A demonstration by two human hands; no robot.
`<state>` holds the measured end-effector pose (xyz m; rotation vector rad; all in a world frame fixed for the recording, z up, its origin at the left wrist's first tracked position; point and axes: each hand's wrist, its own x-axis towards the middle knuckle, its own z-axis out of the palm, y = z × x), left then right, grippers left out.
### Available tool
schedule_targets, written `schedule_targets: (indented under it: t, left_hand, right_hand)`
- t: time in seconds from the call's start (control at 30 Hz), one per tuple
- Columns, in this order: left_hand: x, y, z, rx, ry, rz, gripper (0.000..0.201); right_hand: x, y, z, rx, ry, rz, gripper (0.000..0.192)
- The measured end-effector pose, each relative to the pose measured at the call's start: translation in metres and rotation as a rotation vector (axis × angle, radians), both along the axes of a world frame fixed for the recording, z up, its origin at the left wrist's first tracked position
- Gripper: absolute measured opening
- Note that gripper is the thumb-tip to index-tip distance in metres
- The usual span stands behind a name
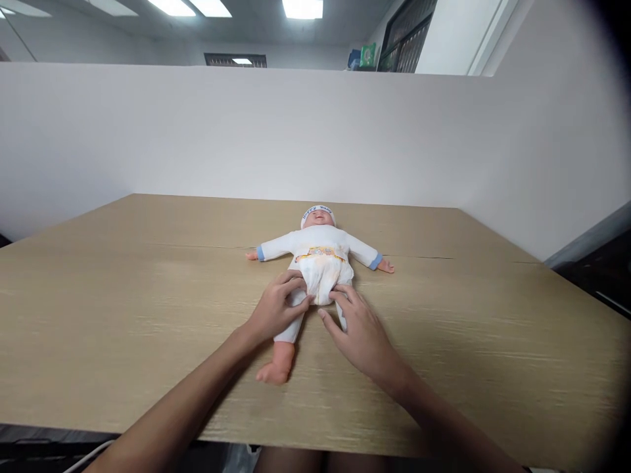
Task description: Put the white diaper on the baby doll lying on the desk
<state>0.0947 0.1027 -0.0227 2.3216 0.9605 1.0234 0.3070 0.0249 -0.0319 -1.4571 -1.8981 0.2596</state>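
Note:
A baby doll (320, 238) in a white outfit with blue cuffs lies on its back, arms spread and head away from me. Around its hips is a white diaper (320, 276) with an orange printed waistband. My left hand (280, 303) is at the diaper's left leg edge, thumb and fingers closed about the edge over the doll's thigh. At the other leg edge, my right hand (362, 332) rests its fingertips on the diaper, its thumb held apart. One bare doll foot (276, 368) shows below my left hand; my right hand hides the other lower leg.
The doll lies on a wide wooden table (148, 315) with a thin seam across it. A white partition (296, 131) stands behind the table and a wall is at the right. A white cable (89, 454) hangs below the front edge at left.

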Motion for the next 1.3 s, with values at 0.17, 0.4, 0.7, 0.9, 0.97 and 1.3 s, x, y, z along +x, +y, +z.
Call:
schedule_targets:
  t: [0.17,0.4,0.7,0.9,0.97,1.3]
  left_hand:
    - [0.001,0.002,0.002,-0.011,0.02,-0.033,0.017]
    - [0.001,0.0,0.005,-0.113,0.076,-0.01,0.018]
    - [0.003,0.008,-0.011,-0.299,-0.118,0.019,0.032]
    - [0.005,0.013,-0.018,-0.477,-0.383,-0.013,0.051]
    - [0.005,0.013,-0.02,-0.532,-0.415,0.046,0.059]
    - [0.001,0.002,-0.003,-0.532,-0.204,0.038,0.044]
  right_hand:
    - [-0.001,0.001,0.001,-0.032,0.006,0.025,0.019]
    - [0.003,0.011,-0.001,-0.088,0.051,-0.033,0.018]
    - [0.005,0.022,-0.007,-0.106,0.253,-0.125,0.026]
    - [0.017,0.025,0.001,-0.144,0.382,-0.152,0.039]
    - [0.02,0.024,0.004,-0.149,0.379,-0.166,0.035]
    - [0.017,0.022,0.001,-0.075,0.136,-0.101,0.019]
